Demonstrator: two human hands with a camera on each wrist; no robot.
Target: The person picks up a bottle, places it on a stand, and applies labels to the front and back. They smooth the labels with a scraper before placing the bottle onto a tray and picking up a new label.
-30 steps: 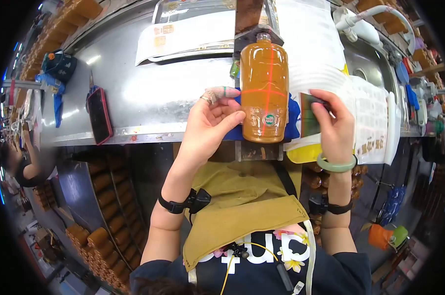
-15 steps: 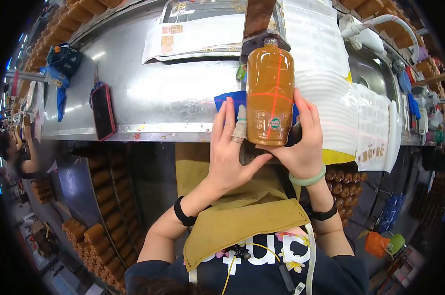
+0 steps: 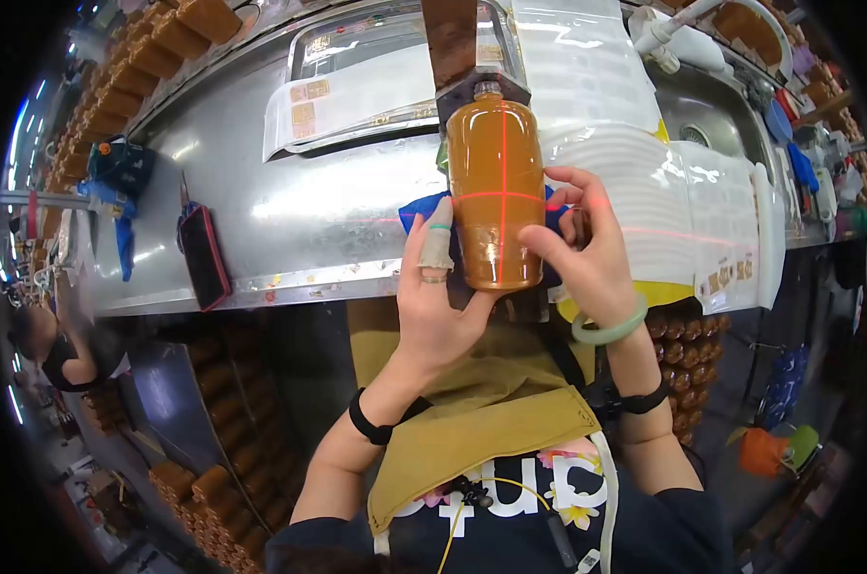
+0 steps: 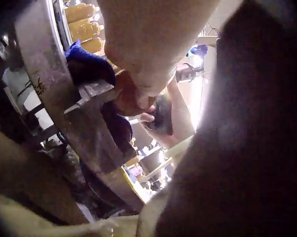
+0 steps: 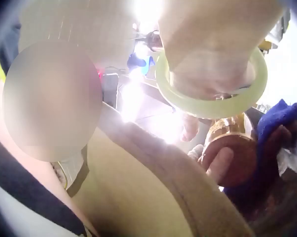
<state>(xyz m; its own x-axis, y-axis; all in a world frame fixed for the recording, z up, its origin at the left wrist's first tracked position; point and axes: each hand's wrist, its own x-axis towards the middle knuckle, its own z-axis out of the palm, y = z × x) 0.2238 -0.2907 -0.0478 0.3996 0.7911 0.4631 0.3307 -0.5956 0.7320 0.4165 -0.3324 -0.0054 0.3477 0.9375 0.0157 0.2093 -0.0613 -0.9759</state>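
Note:
A brown glossy bottle (image 3: pixel 496 177) lies on a stand with blue cloth (image 3: pixel 421 210) beneath it, its neck pointing away; a red light cross falls on it. My left hand (image 3: pixel 438 311) holds its left side and lower end, fingers extended, one wrapped in a pale cover. In the right wrist view the left thumb presses the bottle's round base (image 5: pixel 235 160). My right hand (image 3: pixel 591 253) is at the right side, thumb tip at the bottle's surface and other fingers bent. The left wrist view shows a dark object (image 4: pixel 162 113) in the right hand; its shape is unclear.
A red-edged phone (image 3: pixel 205 256) lies on the metal table (image 3: pixel 338 210) at the left. Behind stands a tray with a label sheet (image 3: pixel 347 103). White foam sheets (image 3: pixel 615 182) and a printed sheet (image 3: pixel 716 215) lie right, before a sink (image 3: pixel 697 115).
The right hand has left the dark card it touched first and come to the bottle. The left hand has moved down to the bottle's lower end. The bottle's green round mark no longer shows.

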